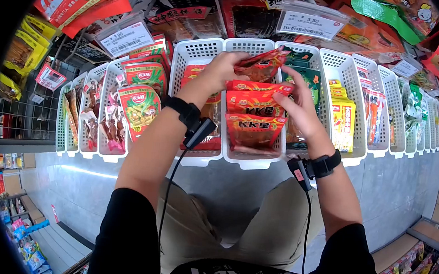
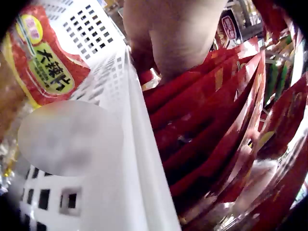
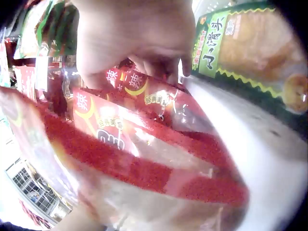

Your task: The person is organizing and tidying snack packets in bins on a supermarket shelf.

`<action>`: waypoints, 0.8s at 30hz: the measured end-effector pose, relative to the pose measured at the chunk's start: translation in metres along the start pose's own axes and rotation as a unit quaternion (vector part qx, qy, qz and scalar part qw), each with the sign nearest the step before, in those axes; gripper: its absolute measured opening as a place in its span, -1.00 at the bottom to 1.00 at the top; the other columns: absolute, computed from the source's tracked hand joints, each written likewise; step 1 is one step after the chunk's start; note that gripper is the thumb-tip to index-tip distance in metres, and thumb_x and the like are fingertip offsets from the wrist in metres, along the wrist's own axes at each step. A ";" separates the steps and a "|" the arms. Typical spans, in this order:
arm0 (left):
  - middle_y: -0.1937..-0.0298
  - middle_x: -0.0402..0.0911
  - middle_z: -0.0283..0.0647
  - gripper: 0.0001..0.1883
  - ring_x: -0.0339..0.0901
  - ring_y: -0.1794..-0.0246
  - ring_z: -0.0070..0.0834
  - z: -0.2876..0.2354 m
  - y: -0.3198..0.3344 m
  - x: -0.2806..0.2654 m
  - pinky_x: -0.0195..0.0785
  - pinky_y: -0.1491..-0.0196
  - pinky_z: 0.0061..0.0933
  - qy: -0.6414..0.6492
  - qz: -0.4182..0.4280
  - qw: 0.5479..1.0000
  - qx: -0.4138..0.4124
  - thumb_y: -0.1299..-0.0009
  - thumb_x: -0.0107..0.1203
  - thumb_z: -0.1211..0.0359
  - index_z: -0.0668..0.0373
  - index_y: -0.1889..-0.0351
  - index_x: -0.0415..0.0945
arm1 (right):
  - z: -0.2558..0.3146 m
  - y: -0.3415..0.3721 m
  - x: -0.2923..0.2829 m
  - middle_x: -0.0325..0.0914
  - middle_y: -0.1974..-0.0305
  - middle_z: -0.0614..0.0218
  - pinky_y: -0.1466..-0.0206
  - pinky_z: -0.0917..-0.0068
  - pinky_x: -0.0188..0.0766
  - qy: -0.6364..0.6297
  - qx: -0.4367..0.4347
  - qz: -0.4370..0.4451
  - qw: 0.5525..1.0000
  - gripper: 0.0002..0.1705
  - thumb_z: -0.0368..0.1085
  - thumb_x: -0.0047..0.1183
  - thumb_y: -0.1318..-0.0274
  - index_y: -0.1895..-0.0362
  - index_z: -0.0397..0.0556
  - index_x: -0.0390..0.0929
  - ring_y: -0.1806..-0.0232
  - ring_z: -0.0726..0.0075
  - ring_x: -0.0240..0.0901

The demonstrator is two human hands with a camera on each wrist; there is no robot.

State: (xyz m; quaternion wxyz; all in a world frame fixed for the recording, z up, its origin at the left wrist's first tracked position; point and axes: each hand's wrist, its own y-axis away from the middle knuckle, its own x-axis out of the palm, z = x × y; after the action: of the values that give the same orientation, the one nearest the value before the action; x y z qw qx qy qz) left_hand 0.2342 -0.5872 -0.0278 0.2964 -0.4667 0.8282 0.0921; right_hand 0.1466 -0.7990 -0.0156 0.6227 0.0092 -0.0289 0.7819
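Observation:
Red packets (image 1: 255,131) stand in a row in a white perforated basket (image 1: 255,161). The left hand (image 1: 219,75) grips a bunch of similar red packets (image 1: 261,65) at the back of that basket, its fingertips hidden behind them. At the basket's right side, the right hand (image 1: 301,105) has its thumb on the top edges of the standing packets and its fingers extended beside the bunch. The left wrist view shows the left hand (image 2: 175,36) over tightly layered red packets (image 2: 207,110). In the right wrist view the right hand (image 3: 137,38) reaches down among the packets (image 3: 159,103), fingertips partly hidden.
Neighbouring white baskets hold other snacks: red-green packets (image 1: 139,106) to the left, dark green packets (image 1: 308,82) and yellow packets (image 1: 343,121) to the right. Hanging packs and price labels (image 1: 313,25) are above the row. The grey floor (image 1: 382,182) lies below.

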 end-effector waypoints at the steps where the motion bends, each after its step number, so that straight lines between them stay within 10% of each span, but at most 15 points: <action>1: 0.17 0.56 0.05 -0.45 0.54 0.17 -0.24 -0.001 0.001 0.000 0.34 0.08 -0.40 -0.051 -0.039 0.998 0.029 -0.02 0.29 0.31 0.40 0.05 0.41 | 0.001 0.002 0.001 0.43 0.21 0.29 0.02 0.53 0.27 -0.001 -0.001 0.001 1.000 -0.27 -0.41 0.10 0.05 -0.23 -0.08 0.07 0.14 0.50 0.33; 5: 0.36 0.57 0.10 -0.57 0.56 0.32 -0.14 -0.004 -0.003 -0.005 0.39 0.19 -0.33 -0.112 -0.096 0.984 -0.101 -0.02 0.29 0.29 0.40 0.23 0.50 | 0.005 0.013 0.006 0.44 0.17 0.26 0.01 0.52 0.27 -0.007 -0.005 -0.030 1.000 -0.37 -0.40 0.09 0.05 -0.17 -0.08 0.19 0.10 0.44 0.35; 7: 0.43 0.58 0.07 -0.64 0.58 0.38 -0.19 0.007 -0.004 -0.009 0.40 0.26 -0.37 -0.170 -0.148 0.973 -0.041 -0.02 0.29 0.31 0.39 0.31 0.53 | -0.001 0.012 0.003 0.47 0.20 0.23 0.03 0.50 0.29 0.140 -0.106 -0.020 0.984 -0.51 -0.37 0.10 0.07 -0.02 -0.16 0.34 0.11 0.36 0.38; 9: 0.31 0.63 -0.18 -0.71 0.57 0.33 -0.52 0.013 -0.003 -0.010 0.38 0.22 -0.51 -0.003 -0.194 0.977 -0.087 -0.08 0.27 0.43 0.38 0.25 0.53 | -0.003 0.018 0.002 0.50 0.26 0.19 0.07 0.48 0.30 0.162 -0.057 -0.024 0.985 -0.62 -0.32 0.13 0.11 0.15 -0.25 0.43 0.16 0.31 0.42; 14: 0.28 0.63 -0.22 -0.72 0.54 0.33 -0.59 0.006 -0.008 -0.018 0.37 0.22 -0.56 0.154 -0.253 0.955 -0.018 -0.06 0.25 0.52 0.36 0.24 0.53 | -0.008 0.021 0.001 0.51 0.30 0.14 0.13 0.48 0.31 0.160 -0.044 -0.004 0.986 -0.66 -0.31 0.13 0.12 0.23 -0.26 0.45 0.24 0.28 0.44; 24: 0.27 0.60 -0.24 -0.73 0.53 0.32 -0.55 -0.001 0.000 -0.029 0.43 0.25 -0.52 0.264 -0.183 0.945 -0.067 -0.07 0.24 0.55 0.30 0.23 0.51 | -0.005 0.026 0.003 0.47 0.33 0.15 0.17 0.45 0.31 0.148 -0.079 0.001 0.986 -0.72 -0.35 0.09 0.12 0.28 -0.24 0.43 0.27 0.22 0.42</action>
State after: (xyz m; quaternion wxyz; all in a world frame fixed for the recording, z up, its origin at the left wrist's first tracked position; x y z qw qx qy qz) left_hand 0.2450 -0.5661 -0.0103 0.0466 -0.6363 0.7692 -0.0351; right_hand 0.1209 -0.8013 -0.0217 0.6182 -0.1560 0.0023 0.7704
